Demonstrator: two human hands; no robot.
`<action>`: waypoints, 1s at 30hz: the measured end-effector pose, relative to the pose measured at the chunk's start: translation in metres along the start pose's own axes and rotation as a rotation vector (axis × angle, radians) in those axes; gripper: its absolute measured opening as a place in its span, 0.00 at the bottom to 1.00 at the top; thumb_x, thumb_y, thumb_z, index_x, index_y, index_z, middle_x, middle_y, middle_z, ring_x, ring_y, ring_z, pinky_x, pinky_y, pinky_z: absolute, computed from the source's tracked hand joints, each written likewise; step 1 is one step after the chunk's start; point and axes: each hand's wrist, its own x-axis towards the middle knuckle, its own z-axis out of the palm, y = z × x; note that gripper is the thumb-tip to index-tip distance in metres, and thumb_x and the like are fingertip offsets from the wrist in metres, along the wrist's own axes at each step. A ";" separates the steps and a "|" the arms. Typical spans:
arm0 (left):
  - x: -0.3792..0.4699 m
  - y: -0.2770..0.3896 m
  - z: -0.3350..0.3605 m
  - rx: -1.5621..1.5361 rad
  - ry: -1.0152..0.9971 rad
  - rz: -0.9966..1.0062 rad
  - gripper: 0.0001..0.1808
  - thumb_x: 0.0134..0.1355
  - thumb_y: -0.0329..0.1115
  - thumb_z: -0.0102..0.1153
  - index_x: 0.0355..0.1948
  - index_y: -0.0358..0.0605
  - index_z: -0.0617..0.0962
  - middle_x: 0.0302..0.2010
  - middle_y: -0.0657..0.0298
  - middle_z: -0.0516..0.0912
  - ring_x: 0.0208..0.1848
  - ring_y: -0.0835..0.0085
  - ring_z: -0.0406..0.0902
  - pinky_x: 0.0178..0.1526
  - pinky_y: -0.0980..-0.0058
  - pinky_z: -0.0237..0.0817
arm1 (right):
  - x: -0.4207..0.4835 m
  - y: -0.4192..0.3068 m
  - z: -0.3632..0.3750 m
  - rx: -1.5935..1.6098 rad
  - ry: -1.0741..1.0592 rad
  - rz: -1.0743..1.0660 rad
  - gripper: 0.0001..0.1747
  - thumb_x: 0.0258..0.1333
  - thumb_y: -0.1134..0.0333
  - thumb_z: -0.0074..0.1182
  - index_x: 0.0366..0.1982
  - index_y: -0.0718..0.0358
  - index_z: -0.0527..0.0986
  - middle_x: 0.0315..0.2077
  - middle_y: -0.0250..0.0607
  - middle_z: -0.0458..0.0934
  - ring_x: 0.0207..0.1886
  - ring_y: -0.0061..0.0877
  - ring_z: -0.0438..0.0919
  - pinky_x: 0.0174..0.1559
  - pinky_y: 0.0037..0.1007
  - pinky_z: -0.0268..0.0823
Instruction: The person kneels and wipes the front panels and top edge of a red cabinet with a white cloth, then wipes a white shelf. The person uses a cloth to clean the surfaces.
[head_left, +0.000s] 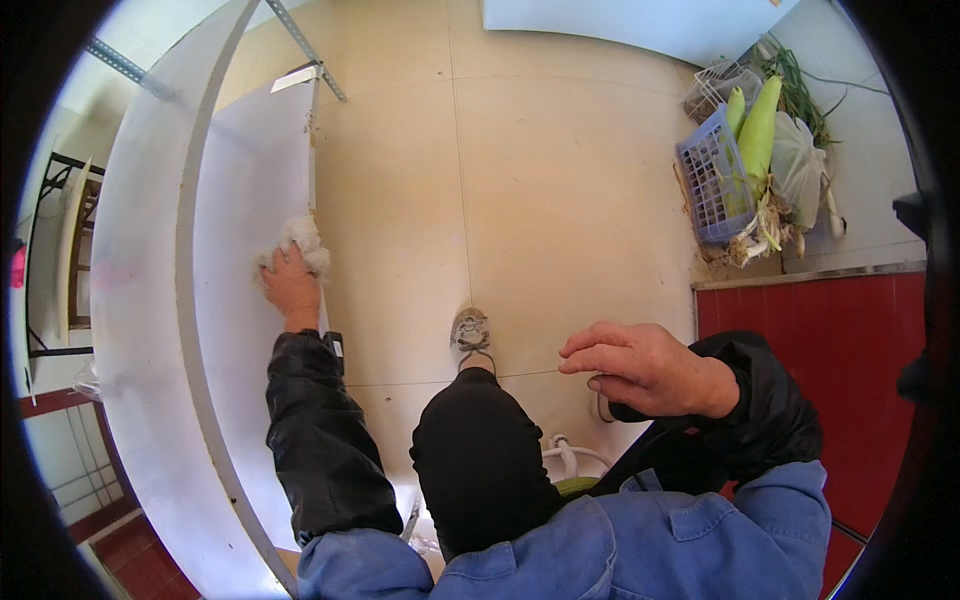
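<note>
My left hand (291, 289) presses a bunched, whitish fluffy cloth (306, 238) onto the lower white shelf board (247, 180), close to its chipped right edge. Part of the cloth laps over that edge. Above and to the left runs the upper white shelf board (150, 292), with a bare, worn rim. My right hand (641, 367) hovers over my right leg with its fingers slightly spread and nothing in it. Both forearms wear black sleeve covers (319, 420).
Perforated metal posts (307, 49) carry the shelves. On the right, a purple plastic basket (716, 180) holds long green gourds (759, 127), beside a plastic bag (799, 165) and green onions (795, 82). Red cabinet panels (810, 375) stand at the right. My shoe (471, 330) rests on the tiled floor (555, 225).
</note>
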 end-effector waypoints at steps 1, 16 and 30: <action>0.011 -0.004 0.001 -0.008 -0.048 -0.031 0.29 0.59 0.34 0.65 0.63 0.62 0.77 0.72 0.62 0.69 0.69 0.39 0.66 0.60 0.39 0.71 | 0.001 0.001 -0.001 -0.013 0.003 0.002 0.20 0.55 0.77 0.62 0.51 0.60 0.78 0.49 0.44 0.80 0.44 0.44 0.83 0.43 0.38 0.77; -0.093 -0.127 0.017 -0.024 -0.104 -0.266 0.24 0.62 0.35 0.61 0.61 0.54 0.76 0.65 0.54 0.73 0.62 0.35 0.71 0.60 0.40 0.71 | 0.002 -0.008 0.007 -0.114 0.027 -0.079 0.19 0.53 0.77 0.62 0.48 0.61 0.78 0.47 0.43 0.81 0.42 0.44 0.83 0.42 0.39 0.77; -0.335 -0.114 -0.025 0.106 -0.098 -0.359 0.28 0.55 0.35 0.66 0.57 0.42 0.75 0.62 0.47 0.74 0.60 0.45 0.74 0.61 0.49 0.66 | -0.026 -0.017 0.012 -0.104 0.084 -0.178 0.15 0.56 0.77 0.58 0.46 0.58 0.79 0.45 0.39 0.81 0.39 0.42 0.83 0.41 0.38 0.75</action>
